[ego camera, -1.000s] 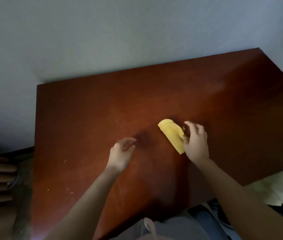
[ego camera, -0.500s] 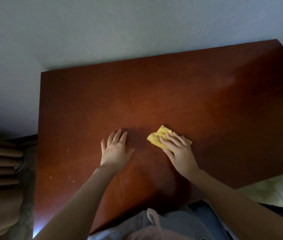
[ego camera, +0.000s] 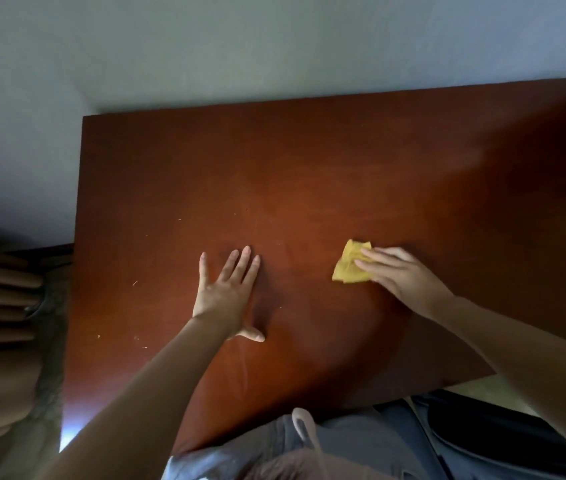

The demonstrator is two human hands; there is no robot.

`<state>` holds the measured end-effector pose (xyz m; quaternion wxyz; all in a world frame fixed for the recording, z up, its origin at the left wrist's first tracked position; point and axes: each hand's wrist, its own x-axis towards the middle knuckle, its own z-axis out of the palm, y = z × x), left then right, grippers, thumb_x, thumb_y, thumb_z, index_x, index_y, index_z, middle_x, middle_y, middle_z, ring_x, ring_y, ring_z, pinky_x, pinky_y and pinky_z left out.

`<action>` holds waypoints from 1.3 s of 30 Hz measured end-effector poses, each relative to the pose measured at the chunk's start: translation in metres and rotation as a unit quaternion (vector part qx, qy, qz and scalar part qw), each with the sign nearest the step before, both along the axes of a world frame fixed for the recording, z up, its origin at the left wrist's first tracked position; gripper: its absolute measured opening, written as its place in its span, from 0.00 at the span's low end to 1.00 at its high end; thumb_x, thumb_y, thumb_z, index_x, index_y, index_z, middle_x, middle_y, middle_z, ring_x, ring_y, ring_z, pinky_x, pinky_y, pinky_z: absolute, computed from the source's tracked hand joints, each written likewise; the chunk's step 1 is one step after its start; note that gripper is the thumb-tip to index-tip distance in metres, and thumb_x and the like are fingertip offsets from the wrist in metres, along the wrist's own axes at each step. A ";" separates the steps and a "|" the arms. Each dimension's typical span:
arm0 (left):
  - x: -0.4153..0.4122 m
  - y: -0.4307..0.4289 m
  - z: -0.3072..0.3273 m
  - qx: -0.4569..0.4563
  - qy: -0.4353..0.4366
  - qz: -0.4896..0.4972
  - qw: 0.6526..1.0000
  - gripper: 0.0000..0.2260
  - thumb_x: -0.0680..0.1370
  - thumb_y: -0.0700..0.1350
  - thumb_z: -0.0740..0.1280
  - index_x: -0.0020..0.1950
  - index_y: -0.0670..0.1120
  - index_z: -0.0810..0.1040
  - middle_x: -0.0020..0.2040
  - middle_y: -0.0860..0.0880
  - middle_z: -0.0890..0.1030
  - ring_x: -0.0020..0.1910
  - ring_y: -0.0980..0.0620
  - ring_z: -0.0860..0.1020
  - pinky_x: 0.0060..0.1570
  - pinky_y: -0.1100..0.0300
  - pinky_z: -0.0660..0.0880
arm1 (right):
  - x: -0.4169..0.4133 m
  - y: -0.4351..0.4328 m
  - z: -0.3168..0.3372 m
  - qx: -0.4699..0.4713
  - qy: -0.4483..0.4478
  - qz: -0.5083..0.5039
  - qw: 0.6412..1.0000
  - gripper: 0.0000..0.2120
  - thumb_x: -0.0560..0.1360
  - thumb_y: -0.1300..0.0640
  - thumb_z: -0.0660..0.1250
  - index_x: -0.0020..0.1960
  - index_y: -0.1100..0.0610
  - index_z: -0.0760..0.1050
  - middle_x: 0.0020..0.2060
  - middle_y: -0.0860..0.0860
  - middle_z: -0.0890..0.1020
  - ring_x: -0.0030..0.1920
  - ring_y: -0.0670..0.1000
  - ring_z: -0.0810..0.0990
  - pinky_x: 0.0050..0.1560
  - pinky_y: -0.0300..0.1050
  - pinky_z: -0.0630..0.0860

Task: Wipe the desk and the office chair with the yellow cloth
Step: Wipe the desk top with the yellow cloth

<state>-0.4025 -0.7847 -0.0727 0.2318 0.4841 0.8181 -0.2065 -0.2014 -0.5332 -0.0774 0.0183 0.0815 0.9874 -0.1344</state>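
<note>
pressing yellow cloth (ego camera: 349, 265) on desk (ego camera: 343, 168), right hand (ego camera: 401, 277).

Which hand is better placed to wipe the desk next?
Right. The right hand presses the yellow cloth on the desk with straight fingers; the left hand lies flat, palm down, holding nothing.

Your desk (ego camera: 343, 161): reddish-brown top. On it: crumpled yellow cloth (ego camera: 348, 270), scattered pale specks (ego camera: 135, 282), your left hand (ego camera: 227, 292) laid flat.
</note>
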 end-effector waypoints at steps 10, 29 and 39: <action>0.000 -0.001 -0.001 0.005 -0.011 0.007 1.000 0.62 0.62 0.75 0.65 0.75 0.46 0.28 0.76 0.48 0.30 0.76 0.49 0.35 0.67 0.32 0.37 | -0.117 -0.024 -0.012 0.026 -0.104 -0.217 0.970 0.22 0.83 0.53 0.51 0.76 0.47 0.56 0.76 0.49 0.57 0.75 0.55 0.54 0.68 0.56 0.62; -0.022 -0.032 0.009 0.020 -0.026 0.019 0.999 0.62 0.61 0.76 0.64 0.76 0.47 0.30 0.76 0.47 0.30 0.74 0.46 0.29 0.67 0.32 0.35 | -0.009 -0.160 -0.036 -0.012 0.135 0.037 0.990 0.13 0.73 0.53 0.68 0.56 0.50 0.82 0.57 0.48 0.81 0.58 0.51 0.74 0.58 0.53 0.74; -0.017 -0.006 0.006 0.011 -0.013 -0.008 1.000 0.59 0.65 0.74 0.63 0.75 0.43 0.31 0.76 0.45 0.31 0.75 0.49 0.33 0.69 0.38 0.34 | 0.029 -0.075 -0.019 0.088 0.035 0.113 0.989 0.20 0.70 0.60 0.73 0.61 0.51 0.79 0.61 0.50 0.79 0.60 0.55 0.78 0.57 0.50 0.76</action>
